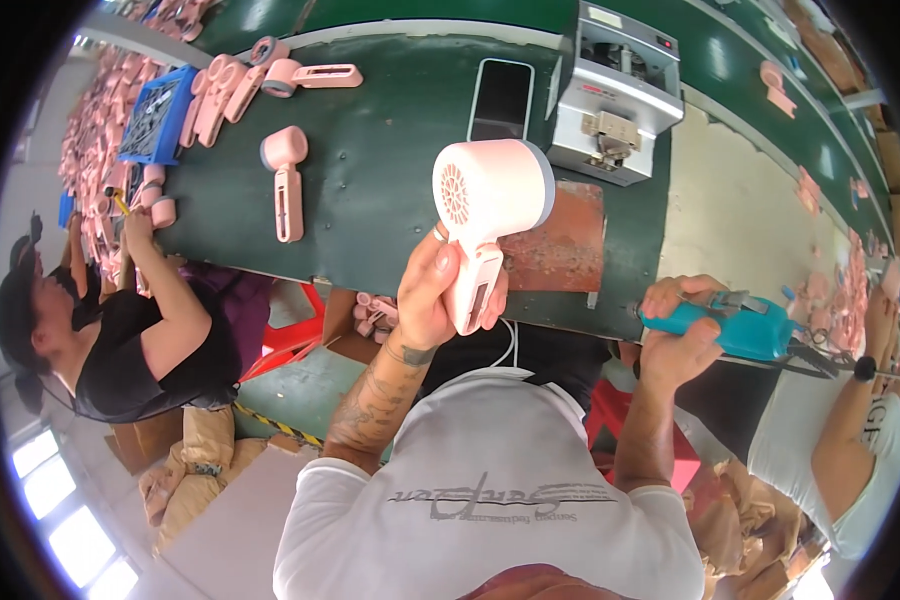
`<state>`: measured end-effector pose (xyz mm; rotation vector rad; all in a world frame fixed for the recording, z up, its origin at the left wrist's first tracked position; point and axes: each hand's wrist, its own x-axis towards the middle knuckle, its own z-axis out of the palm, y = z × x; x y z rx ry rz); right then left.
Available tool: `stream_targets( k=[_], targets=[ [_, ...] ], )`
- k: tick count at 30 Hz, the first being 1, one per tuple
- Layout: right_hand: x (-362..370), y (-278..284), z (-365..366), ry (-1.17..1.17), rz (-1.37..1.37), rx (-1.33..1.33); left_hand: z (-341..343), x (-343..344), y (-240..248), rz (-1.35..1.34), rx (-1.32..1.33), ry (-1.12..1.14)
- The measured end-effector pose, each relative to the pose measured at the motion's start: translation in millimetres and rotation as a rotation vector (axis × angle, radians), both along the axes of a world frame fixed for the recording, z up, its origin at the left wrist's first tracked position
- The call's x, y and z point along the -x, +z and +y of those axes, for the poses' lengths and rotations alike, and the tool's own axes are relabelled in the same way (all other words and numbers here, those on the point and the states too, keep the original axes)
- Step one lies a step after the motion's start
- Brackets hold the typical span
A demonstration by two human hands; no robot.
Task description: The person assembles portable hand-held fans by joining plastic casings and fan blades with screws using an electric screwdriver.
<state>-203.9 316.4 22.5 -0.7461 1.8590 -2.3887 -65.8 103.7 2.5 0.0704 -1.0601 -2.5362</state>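
Observation:
My left hand (428,298) is closed around the handle of a pale pink hair dryer (498,190), held upright above the near edge of the green table. Its round head has a vented grille on the left and a grey rim on the right. A long slot runs down the handle. In my right hand (682,340), at the table edge to the right, is a teal electric screwdriver (745,328) with its cord trailing right. The fingers wrap round its body, and its tip points left, apart from the hair dryer.
A phone (502,98) and a grey metal machine (615,95) stand at the back. A reddish-brown mat (560,240) lies in front of them. Another pink hair dryer (286,180) lies to the left, near a blue crate (158,115) and piled pink parts. Co-workers sit on both sides.

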Motion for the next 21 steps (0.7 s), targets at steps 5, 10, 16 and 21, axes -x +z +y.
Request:
stream_targets(
  k=[5,10,16,21],
  targets=[
    [2.2,-1.5,-1.0,0.037,0.012,0.014,-10.4,-7.1,-13.9,0.134,-0.171,-0.061],
    [-1.1,-9.2,1.1,0.032,-0.049,0.049,-37.5,-16.6,-9.5,-0.268,0.44,0.397],
    [0.0,-11.1,16.2,0.028,-0.052,0.038,-120.9,-50.1,-23.5,-0.895,1.852,1.125],
    [7.1,-12.0,8.0,0.029,-0.057,0.029,-178.1,-78.5,-33.2,-1.135,1.591,1.035]
  ],
)
